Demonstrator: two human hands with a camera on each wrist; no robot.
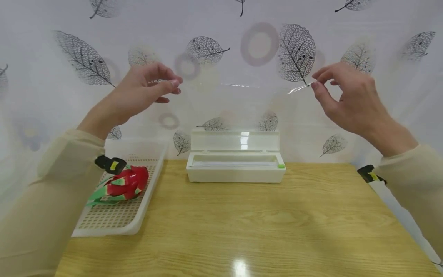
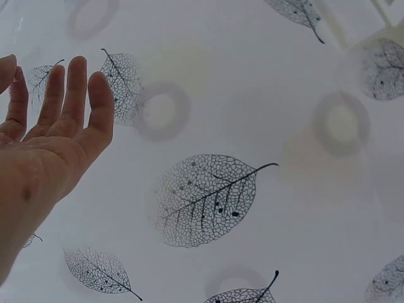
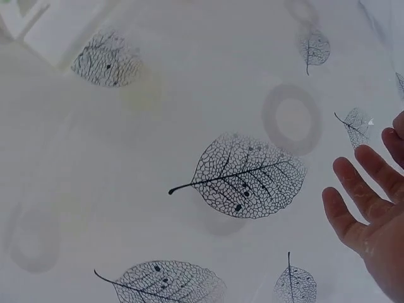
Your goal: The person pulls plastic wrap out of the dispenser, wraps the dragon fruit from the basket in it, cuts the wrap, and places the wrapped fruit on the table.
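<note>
In the head view a sheet of clear cling film (image 1: 299, 89) hangs in the air between my hands, showing mainly as thin glints. My left hand (image 1: 149, 88) pinches its left end between thumb and forefinger. At the other end, my right hand (image 1: 353, 98) pinches a gathered corner the same way. Below stands a white cling film box (image 1: 236, 176), lid raised, with a small green piece (image 1: 281, 166) at its right end. In the wrist views the other fingers of the left hand (image 2: 57, 132) and right hand (image 3: 372, 214) are spread; the film is hardly visible there.
A white plastic basket (image 1: 138, 221) sits on the left of the wooden table (image 1: 263, 223). It holds a red and green dragon fruit (image 1: 126, 184), partly hidden by my left wrist strap (image 1: 111, 164). Behind hangs a pale curtain (image 1: 221, 23) with leaf prints.
</note>
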